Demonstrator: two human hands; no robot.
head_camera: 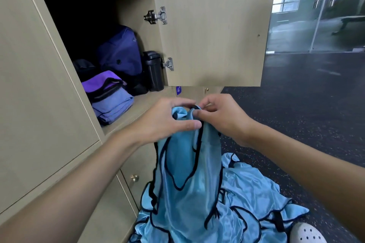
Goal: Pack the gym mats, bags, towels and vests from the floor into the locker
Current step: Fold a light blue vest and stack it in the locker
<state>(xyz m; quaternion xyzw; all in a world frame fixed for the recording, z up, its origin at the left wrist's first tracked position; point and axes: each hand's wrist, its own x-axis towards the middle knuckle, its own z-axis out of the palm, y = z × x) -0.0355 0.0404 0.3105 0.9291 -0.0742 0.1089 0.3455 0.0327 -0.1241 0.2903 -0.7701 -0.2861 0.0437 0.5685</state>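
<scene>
1. Both hands, left hand (167, 118) and right hand (221, 116), pinched blue vest (189, 163) at centre frame.
2. Vest hung before locker (138, 104).
3. Advice: align straps, fold before shelving.

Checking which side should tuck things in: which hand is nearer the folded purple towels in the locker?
Left. The left hand is right of and below the folded purple towels; the right hand lies farther right, past the blue vest both pinch.

bags (120, 53) in locker (136, 102), bin (153, 71) right of them, vests (246, 203) on floor (306, 104)
</scene>
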